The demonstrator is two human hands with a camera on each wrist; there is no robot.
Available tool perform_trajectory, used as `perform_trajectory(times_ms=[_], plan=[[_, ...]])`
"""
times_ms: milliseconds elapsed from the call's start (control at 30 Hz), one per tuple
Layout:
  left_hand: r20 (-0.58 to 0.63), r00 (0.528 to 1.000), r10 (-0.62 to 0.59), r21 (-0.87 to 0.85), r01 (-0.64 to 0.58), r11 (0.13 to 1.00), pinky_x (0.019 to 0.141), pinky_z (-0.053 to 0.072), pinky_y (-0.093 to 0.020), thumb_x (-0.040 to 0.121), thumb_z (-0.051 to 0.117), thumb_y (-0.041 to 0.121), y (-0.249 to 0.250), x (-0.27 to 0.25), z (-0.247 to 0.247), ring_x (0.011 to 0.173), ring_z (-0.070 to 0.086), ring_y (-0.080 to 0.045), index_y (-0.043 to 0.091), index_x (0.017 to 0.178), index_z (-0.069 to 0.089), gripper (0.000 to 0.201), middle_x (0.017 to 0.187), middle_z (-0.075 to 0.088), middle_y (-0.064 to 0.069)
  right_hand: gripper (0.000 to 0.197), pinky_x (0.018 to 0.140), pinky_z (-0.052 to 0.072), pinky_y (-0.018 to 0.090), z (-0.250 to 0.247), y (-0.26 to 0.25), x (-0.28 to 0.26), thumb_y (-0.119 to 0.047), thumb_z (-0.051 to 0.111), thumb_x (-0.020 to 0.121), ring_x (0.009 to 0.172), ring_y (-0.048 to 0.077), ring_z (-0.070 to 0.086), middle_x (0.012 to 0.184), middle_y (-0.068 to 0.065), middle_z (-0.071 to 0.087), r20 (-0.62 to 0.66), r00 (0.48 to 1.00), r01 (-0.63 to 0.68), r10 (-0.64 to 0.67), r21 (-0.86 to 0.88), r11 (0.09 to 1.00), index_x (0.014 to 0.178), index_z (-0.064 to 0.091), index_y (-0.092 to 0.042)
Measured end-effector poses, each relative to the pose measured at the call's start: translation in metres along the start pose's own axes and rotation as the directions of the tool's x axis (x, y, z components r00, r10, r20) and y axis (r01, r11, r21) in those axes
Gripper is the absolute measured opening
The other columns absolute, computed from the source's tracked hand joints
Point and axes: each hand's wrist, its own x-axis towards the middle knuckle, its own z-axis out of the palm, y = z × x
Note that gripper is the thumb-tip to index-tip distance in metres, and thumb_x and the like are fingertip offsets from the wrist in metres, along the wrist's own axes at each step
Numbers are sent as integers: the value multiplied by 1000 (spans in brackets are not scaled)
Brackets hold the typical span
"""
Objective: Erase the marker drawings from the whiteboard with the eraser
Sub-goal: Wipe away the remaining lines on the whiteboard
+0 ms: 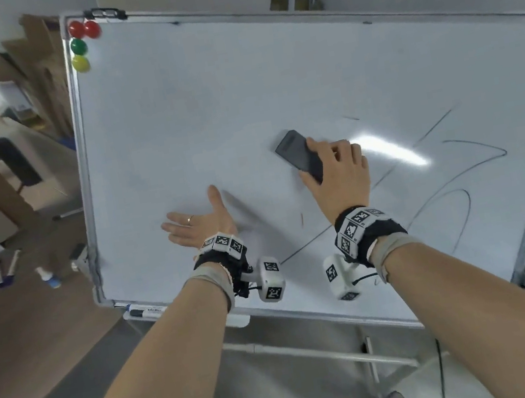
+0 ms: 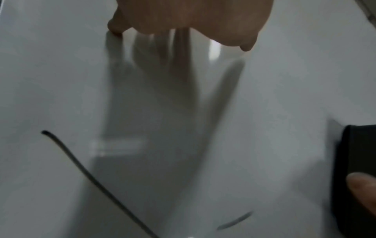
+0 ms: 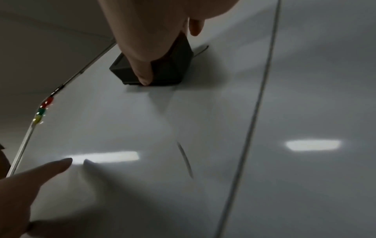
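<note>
Head view, right hand (image 1: 337, 179): we see it gripping the dark eraser (image 1: 299, 156), pressed on the whiteboard (image 1: 203, 104) near its middle.
Head view, left hand (image 1: 201, 224): fingers spread flat on the board toward its lower left corner.
Head view, marker lines (image 1: 456, 201): black curves cover the board's lower right part (magnets (image 1: 82, 44) sit at the top left corner).
Left wrist view: straight fingers (image 2: 247, 47) touch the board; a dark stroke (image 2: 91, 177) runs below.
Right wrist view: a thumb (image 3: 142, 70) clamps the eraser (image 3: 168, 67) against the board.
</note>
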Motion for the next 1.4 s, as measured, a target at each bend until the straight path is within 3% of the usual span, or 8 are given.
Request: perform_trajectory(times_ms=[233,433,600,700,833,1066,1266,1400], plan=[[-49,998,-40,21,41,999,122,0,-47,79,40,83,6,5,1,151,-10,-30,8,157,-7,117,164,-10,-10,50,85,39,39,-1,-23,45,-37,71,79,98,29,48,107,7,54,-101,995,-10,19,92,996,126,58,-30],[-209,978,1,30,5,1000,115,4,-61,87,42,73,19,-6,8,152,-4,-21,10,158,6,102,165,-1,-3,48,78,40,41,14,-25,22,-38,78,74,92,30,53,100,5,57,53,923,378,-381,53,924,119,65,-28],[-225,969,106,66,-93,993,112,11,-68,88,38,70,44,-26,43,153,-1,-18,13,158,7,95,165,0,0,50,87,42,43,-18,42,49,-42,67,84,99,31,49,108,8,54,-92,995,42,-44,-19,999,130,54,-28],[-189,974,124,49,-117,992,114,9,-65,90,38,69,52,-38,59,152,-2,-17,13,158,4,94,166,-2,1,48,87,39,41,-35,80,52,-42,66,85,98,31,47,107,11,53,-208,972,-112,111,7,994,128,56,-25],[-233,962,144,70,-131,989,114,9,-64,90,38,67,50,-36,63,153,0,-17,13,158,5,94,166,1,1,46,87,40,38,-22,75,34,-37,70,78,95,29,47,103,8,53,-196,976,-69,96,140,988,122,62,-25],[-230,947,224,158,-191,969,114,8,-65,90,34,67,30,-21,50,153,1,-18,15,158,8,89,165,3,1,49,80,44,43,4,46,-21,-38,76,75,91,29,49,101,6,55,-8,980,197,-198,147,969,122,66,-25],[-160,972,174,137,-153,979,114,8,-65,92,34,66,25,-28,52,152,0,-19,12,157,10,88,165,1,-1,50,92,39,41,-28,75,11,-39,72,78,102,30,47,108,8,54,-81,986,-139,144,72,988,124,58,-26],[-166,970,175,111,-158,981,114,11,-64,93,35,65,7,-21,49,152,1,-19,15,158,7,87,165,1,-1,49,91,41,40,-21,61,9,-36,74,76,99,30,46,105,9,53,-75,990,-114,122,106,988,121,60,-24]])
